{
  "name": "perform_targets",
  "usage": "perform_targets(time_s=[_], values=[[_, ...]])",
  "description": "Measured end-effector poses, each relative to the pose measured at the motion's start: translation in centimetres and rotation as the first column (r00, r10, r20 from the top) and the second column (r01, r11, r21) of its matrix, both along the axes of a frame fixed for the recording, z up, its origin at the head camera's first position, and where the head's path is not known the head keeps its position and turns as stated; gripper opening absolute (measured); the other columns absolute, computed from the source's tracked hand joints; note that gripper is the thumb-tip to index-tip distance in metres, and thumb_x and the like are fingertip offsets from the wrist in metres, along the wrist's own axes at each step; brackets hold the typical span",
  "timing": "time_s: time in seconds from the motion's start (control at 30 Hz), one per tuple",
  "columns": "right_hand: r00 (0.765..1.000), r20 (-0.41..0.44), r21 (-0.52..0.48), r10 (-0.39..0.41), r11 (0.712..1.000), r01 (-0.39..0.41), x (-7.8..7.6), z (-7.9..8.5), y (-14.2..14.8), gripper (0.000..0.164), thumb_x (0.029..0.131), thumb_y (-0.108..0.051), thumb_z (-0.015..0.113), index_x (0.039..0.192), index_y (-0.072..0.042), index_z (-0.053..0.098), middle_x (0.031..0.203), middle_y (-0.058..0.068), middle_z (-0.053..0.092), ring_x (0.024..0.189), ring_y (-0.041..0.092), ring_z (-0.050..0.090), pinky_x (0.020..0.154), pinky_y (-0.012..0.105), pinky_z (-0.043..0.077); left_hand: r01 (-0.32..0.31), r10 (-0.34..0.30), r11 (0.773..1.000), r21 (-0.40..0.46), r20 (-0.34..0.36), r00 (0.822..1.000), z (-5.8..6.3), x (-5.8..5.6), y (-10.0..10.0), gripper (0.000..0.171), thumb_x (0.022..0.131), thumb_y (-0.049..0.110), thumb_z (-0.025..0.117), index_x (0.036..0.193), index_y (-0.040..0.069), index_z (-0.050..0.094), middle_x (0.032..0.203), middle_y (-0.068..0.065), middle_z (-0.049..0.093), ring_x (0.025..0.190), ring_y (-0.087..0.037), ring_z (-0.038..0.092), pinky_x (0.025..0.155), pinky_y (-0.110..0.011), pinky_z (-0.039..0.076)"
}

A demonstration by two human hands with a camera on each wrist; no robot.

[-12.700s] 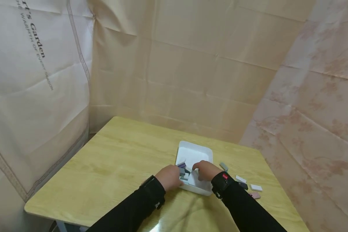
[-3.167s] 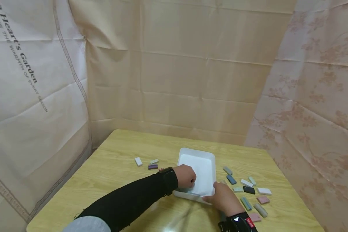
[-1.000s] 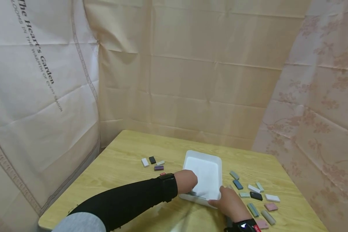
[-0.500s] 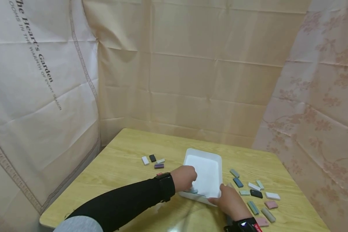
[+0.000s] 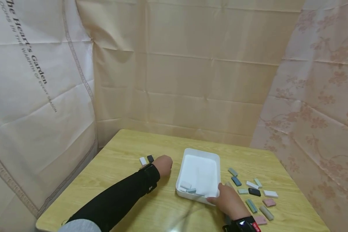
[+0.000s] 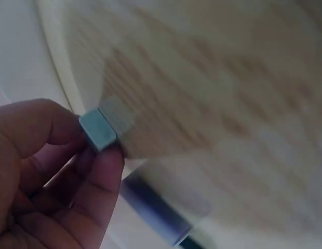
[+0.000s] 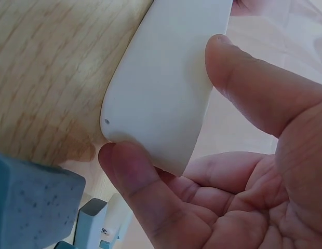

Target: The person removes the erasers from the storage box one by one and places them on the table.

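Observation:
My left hand (image 5: pixel 163 165) hovers over the table left of the white tray (image 5: pixel 201 167). Between thumb and fingers it pinches a small pale blue-green block (image 6: pixel 98 130), clearest in the left wrist view. Close by lies a purple block (image 6: pixel 156 210); the head view has it hidden behind the hand. A white block (image 5: pixel 143 161) and a black block (image 5: pixel 150 158) sit just beyond the left wrist. My right hand (image 5: pixel 229 200) grips the tray's near right corner, thumb over the wall. Inside the tray's near end are a white block (image 5: pixel 186 185) and a grey-green block (image 5: pixel 191 190).
Right of the tray several loose blocks are scattered, among them a dark blue one (image 5: pixel 236 181), a black one (image 5: pixel 254 192) and a pink one (image 5: pixel 269 202). The wooden table (image 5: pixel 127 196) meets hanging cloth (image 5: pixel 174 80) at the back.
The left hand has left the tray's near end and moved left over the table, carrying the blue-green block. Meanwhile the right hand keeps its grip on the tray corner.

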State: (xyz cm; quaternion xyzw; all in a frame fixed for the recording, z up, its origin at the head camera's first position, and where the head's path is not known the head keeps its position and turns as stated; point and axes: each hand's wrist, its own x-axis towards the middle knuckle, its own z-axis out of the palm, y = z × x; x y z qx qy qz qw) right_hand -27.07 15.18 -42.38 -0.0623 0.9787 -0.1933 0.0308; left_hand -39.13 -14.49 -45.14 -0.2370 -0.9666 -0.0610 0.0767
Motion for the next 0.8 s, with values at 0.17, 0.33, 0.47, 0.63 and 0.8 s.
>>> perform_targets(time_s=[0.17,0.33,0.47,0.63,0.8], values=[[1.0,0.003,0.006,-0.009,1.0,0.009,-0.2,0.2,0.0,0.091,0.085,-0.046,0.087,0.139,0.02,0.054,0.138,0.041,0.059,0.129,0.055,0.059,0.108,0.064,0.047,0.013,-0.015,0.999,-0.032,-0.064,0.998,0.2,0.2,0.5,0.023,0.087,-0.001,0.068,0.07,0.008,0.056,0.069,-0.003,0.057,0.065,-0.016,0.049,0.072,-0.038,0.055],[1.0,0.004,0.01,-0.002,1.0,0.002,-0.1,-0.2,-0.1,0.092,0.084,-0.047,0.088,0.138,0.019,0.056,0.136,0.039,0.061,0.127,0.053,0.061,0.107,0.063,0.048,0.097,-0.114,0.988,-0.116,-0.151,0.982,1.2,0.9,2.1,0.01,0.091,0.003,0.072,0.084,0.01,0.073,0.081,-0.001,0.069,0.075,-0.014,0.064,0.075,-0.031,0.057],[1.0,0.001,0.007,-0.006,1.0,0.006,-0.1,-0.3,-0.1,0.089,0.085,-0.047,0.087,0.137,0.019,0.057,0.134,0.037,0.063,0.126,0.051,0.062,0.106,0.063,0.049,0.352,-0.381,0.911,-0.216,-0.11,0.918,3.0,2.5,4.5,0.02,0.095,0.006,0.076,0.111,0.015,0.081,0.105,0.001,0.077,0.097,-0.011,0.072,0.087,-0.023,0.058],[1.0,-0.002,0.012,-0.003,1.0,0.003,-0.1,-0.3,0.0,0.089,0.085,-0.047,0.087,0.136,0.019,0.057,0.134,0.038,0.063,0.126,0.052,0.062,0.106,0.063,0.049,0.505,-0.546,0.755,-0.417,0.026,0.838,3.4,4.6,6.4,0.022,0.097,0.011,0.077,0.114,0.024,0.081,0.103,0.009,0.075,0.088,-0.002,0.066,0.081,-0.017,0.054],[1.0,-0.001,0.019,-0.001,1.0,0.001,0.1,-0.4,0.1,0.09,0.085,-0.049,0.087,0.136,0.019,0.058,0.133,0.038,0.063,0.125,0.053,0.062,0.106,0.063,0.049,0.498,-0.553,0.74,-0.453,0.013,0.833,2.3,5.0,6.7,0.019,0.099,0.01,0.074,0.1,0.028,0.082,0.085,0.014,0.068,0.072,-0.002,0.048,0.071,-0.017,0.045]])
